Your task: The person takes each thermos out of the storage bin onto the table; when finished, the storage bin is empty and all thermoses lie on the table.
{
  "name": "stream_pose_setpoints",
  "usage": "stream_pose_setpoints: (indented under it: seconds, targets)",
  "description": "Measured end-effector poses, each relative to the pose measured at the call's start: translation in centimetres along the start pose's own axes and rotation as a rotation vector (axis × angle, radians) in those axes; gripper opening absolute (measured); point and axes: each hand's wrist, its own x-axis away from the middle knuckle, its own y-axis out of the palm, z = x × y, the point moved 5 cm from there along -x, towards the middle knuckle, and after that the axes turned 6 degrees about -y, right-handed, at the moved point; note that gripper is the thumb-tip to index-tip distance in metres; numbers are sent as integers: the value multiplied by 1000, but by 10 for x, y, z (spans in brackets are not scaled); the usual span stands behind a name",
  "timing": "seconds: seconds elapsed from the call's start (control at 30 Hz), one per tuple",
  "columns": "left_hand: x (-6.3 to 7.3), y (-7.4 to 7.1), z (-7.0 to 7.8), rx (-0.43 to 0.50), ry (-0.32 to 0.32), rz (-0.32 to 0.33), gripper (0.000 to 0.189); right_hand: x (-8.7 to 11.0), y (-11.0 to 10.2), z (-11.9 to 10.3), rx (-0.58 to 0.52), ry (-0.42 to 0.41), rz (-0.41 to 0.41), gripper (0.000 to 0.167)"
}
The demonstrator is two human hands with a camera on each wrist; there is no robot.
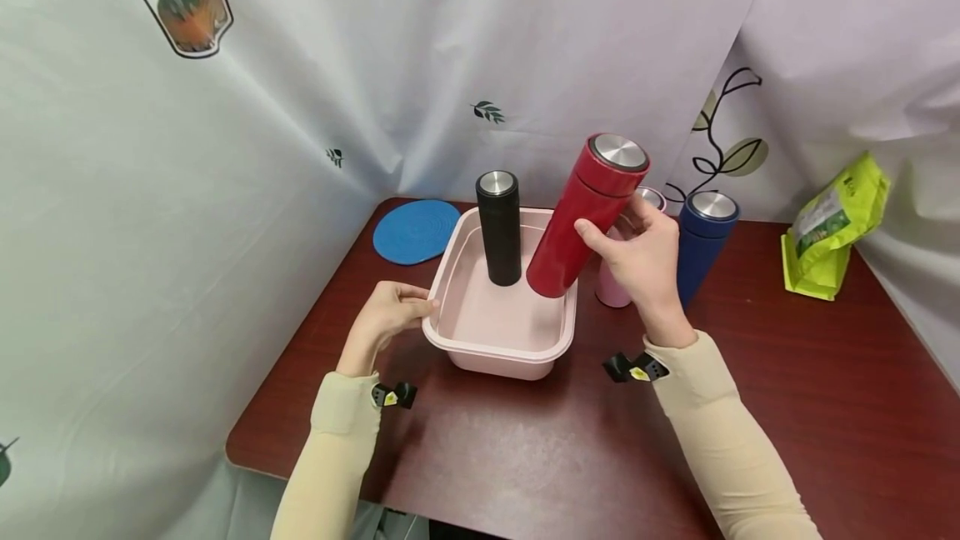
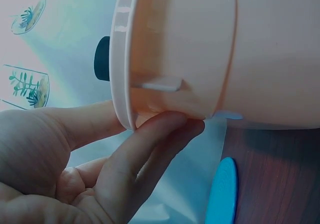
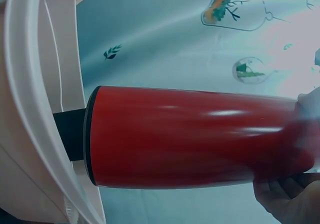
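Note:
My right hand [image 1: 637, 252] grips a red thermos flask [image 1: 573, 227] with a silver-topped lid, tilted over the right side of a pale pink plastic basin [image 1: 498, 348]. In the right wrist view the flask's base [image 3: 92, 136] is level with the basin's rim. A black thermos flask [image 1: 500, 227] stands upright inside the basin. At the basin's left edge my left hand [image 1: 390, 311] pinches the rim, thumb on one side and fingers [image 2: 155, 139] underneath, as the left wrist view shows.
Right of the basin stand a pink flask [image 1: 613, 286], partly hidden by my right hand, and a blue flask [image 1: 703, 244]. A round blue mat [image 1: 415, 232] lies at the back left. A green pouch [image 1: 832, 223] stands at the far right, near the curtain.

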Motion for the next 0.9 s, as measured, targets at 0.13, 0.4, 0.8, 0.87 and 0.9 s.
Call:
stream_pose_setpoints:
  seconds: [0.13, 0.4, 0.8, 0.87, 0.9]
  targets:
    - [0, 1, 0, -1, 9, -4, 38, 0, -4, -1, -5, -8, 10, 47]
    - [0, 0, 0, -10, 2, -7, 38, -2, -13, -5, 16, -40, -6, 49]
    - [-2, 0, 2, 14, 13, -17, 38, 0, -32, -13, 76, -61, 22, 52]
    - [-2, 0, 1, 13, 7, -15, 37, 1, -35, -13, 81, -62, 22, 52]
    - [-1, 0, 1, 12, 4, -14, 37, 2, -36, -12, 83, -61, 22, 53]
